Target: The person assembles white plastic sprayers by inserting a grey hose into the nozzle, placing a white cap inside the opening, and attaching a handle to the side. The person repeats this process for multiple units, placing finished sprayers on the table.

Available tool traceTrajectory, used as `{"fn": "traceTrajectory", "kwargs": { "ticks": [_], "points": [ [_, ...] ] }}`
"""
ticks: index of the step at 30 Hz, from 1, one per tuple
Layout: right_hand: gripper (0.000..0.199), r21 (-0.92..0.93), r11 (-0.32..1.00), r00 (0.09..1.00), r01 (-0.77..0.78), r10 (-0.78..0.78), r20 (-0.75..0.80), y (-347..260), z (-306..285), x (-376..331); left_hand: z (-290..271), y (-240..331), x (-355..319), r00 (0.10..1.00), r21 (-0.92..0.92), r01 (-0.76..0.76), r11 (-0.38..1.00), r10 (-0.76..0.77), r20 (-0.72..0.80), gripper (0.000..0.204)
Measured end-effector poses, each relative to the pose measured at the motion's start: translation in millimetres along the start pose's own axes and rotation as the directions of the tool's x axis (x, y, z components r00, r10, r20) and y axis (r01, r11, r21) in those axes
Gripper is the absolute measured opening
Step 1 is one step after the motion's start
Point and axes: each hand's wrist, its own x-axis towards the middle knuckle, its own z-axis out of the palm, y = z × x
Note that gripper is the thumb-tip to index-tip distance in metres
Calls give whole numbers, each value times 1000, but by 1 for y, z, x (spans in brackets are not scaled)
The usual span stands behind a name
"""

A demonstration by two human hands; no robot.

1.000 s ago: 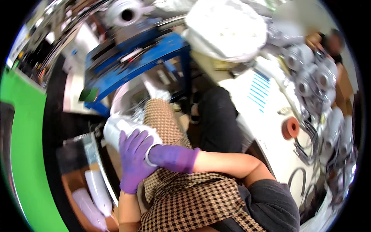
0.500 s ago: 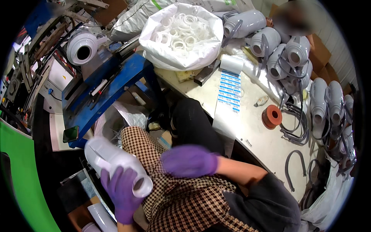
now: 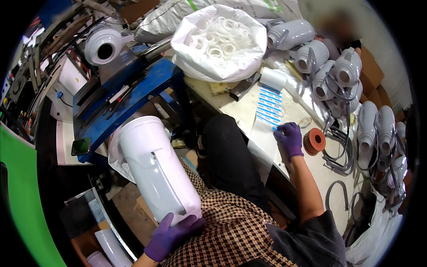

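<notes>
A pale grey plastic thermos shell [image 3: 158,171] with a slotted handle side leans over my lap, its wide rim up and away from me. Cupped around its lower end is my left hand [image 3: 175,233], in a purple glove. My right hand [image 3: 290,139], gloved alike, is on the table at the lower corner of a sticker sheet [image 3: 269,104]. Its fingers are curled and pinched at the last row of blue-and-white stickers. A clear ring [image 3: 279,111] lies on the sheet. Just right of that hand stands an orange-brown ring-shaped roll [image 3: 314,141].
A white sack of translucent rings [image 3: 218,66] stands at the table's far end. Grey thermos shells [image 3: 349,69] with straps are piled on the right. To the left, a blue bench [image 3: 129,102] holds tools and a phone [image 3: 81,146]. More shells [image 3: 113,247] lie at lower left.
The shell has been turned so its wide rim points away and its narrow neck no longer shows. My left hand shifted to its lower end. My right hand moved from my lap to the stickers.
</notes>
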Motion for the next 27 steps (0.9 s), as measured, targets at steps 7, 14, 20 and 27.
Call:
{"fn": "traceTrajectory", "kwargs": {
  "ticks": [7, 14, 20, 27],
  "points": [
    [10, 589, 808, 990, -12, -74, 122, -151, -12, 21, -3, 7, -6, 998, 363, -55, 930, 44, 39, 47],
    [20, 752, 633, 613, 187, -673, 414, -315, 50, 94, -3, 6, -7, 1000, 357, 13, 934, -13, -5, 52],
    [21, 652, 712, 367, -261, -552, 749, -345, 107, 102, -4, 4, -16, 998, 341, -48, 939, 35, 44, 58],
    [57, 558, 731, 713, 392, -625, 318, -356, 123, 85, -5, 14, -27, 933, 49, 321, 946, -306, -189, 74]
  ]
}}
